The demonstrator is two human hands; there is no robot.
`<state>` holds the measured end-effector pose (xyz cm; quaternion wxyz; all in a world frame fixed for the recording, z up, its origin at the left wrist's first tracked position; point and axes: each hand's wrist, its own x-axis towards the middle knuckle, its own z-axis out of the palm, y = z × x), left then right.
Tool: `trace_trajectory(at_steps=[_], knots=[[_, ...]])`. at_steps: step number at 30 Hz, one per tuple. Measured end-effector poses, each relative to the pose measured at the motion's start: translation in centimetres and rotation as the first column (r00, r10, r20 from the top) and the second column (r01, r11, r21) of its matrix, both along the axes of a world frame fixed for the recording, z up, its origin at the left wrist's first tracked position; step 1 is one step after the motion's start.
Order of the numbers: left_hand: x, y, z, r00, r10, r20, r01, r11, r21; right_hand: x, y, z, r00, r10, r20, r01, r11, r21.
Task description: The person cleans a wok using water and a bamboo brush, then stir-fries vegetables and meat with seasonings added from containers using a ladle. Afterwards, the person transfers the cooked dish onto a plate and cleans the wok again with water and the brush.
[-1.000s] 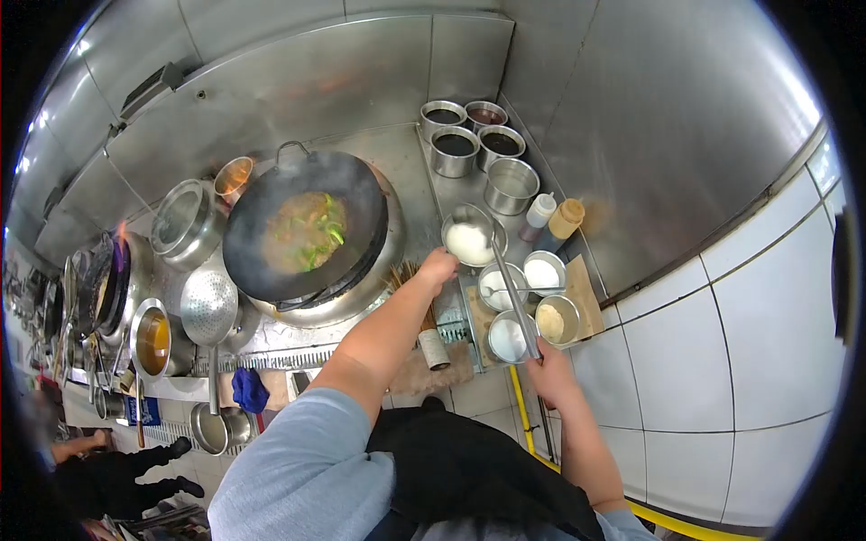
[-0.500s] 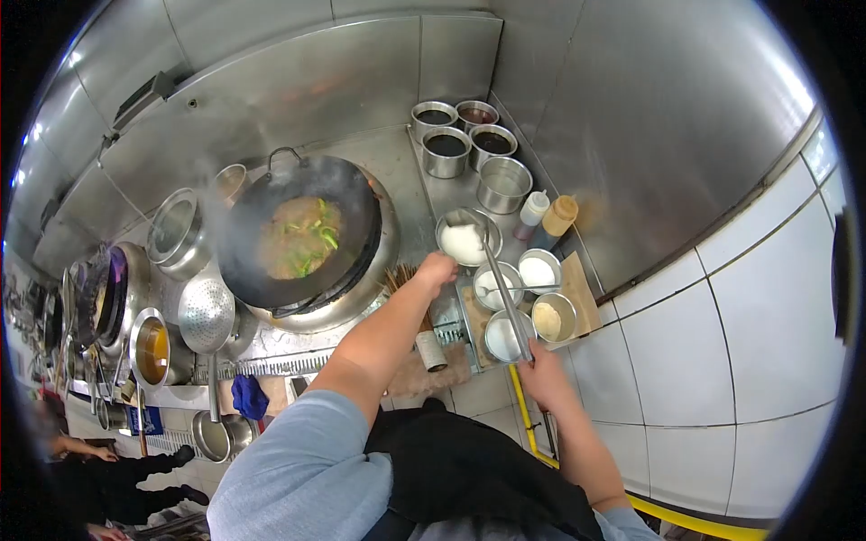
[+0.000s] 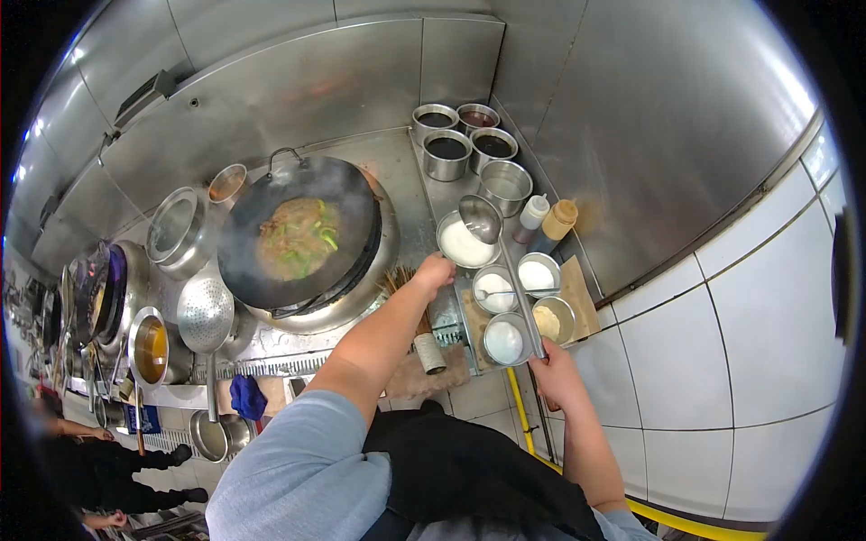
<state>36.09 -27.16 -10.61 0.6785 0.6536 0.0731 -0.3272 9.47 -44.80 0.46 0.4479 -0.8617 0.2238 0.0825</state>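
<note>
My left hand (image 3: 436,272) is closed at the near-left rim of a metal bowl of white liquid (image 3: 465,243). My right hand (image 3: 557,370) is wrapped round the handle of a ladle (image 3: 481,219), whose bowl hangs over the right side of that bowl's rim. Under the ladle's handle stand metal pots of white contents (image 3: 502,341) and one of pale yellow powder (image 3: 552,317). On the burner at the left, a black wok (image 3: 244,243) holds steaming food with green pieces (image 3: 298,238).
Pots of dark sauce (image 3: 446,153), an empty-looking metal pot (image 3: 505,185) and squeeze bottles (image 3: 552,225) stand at the back right. A perforated skimmer (image 3: 206,316), a pot of yellow liquid (image 3: 151,347) and a blue cloth (image 3: 246,397) lie left. Another person (image 3: 99,469) is at the lower left.
The ladle's bowl has come up out of the white liquid and shifted right, to the rim. My left hand stays by the bowl. The other person's arms have moved.
</note>
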Motion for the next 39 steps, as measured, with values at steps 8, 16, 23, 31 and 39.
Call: trace_trajectory(at_steps=[8, 16, 23, 31, 39], knots=[[-1.2, 0.2, 2.4, 0.992, -0.024, 0.121, 0.013, 0.996, 0.087, 0.5, 0.4, 0.5, 0.998, 0.012, -0.054, -0.006, 0.994, 0.106], [-1.3, -0.2, 1.2, 0.982, 0.076, 0.174, -0.087, 0.995, 0.054, 0.9, -0.6, -0.6, 0.992, -0.053, -0.113, 0.11, 0.8, 0.589], [-0.4, 0.7, -1.8, 0.988, 0.025, 0.153, -0.04, 0.995, 0.096, 1.0, -0.7, 1.0, 0.981, -0.078, -0.175, 0.181, 0.672, 0.718], [-8.4, 7.0, 2.7, 0.989, -0.136, 0.064, 0.139, 0.989, -0.045, -0.1, -1.9, 0.7, 0.99, -0.093, -0.102, 0.138, 0.702, 0.699], [-18.4, 19.4, 4.2, 0.929, -0.367, -0.044, 0.369, 0.928, 0.041, -0.3, -2.9, 2.9, 0.983, -0.103, -0.152, 0.183, 0.539, 0.822]])
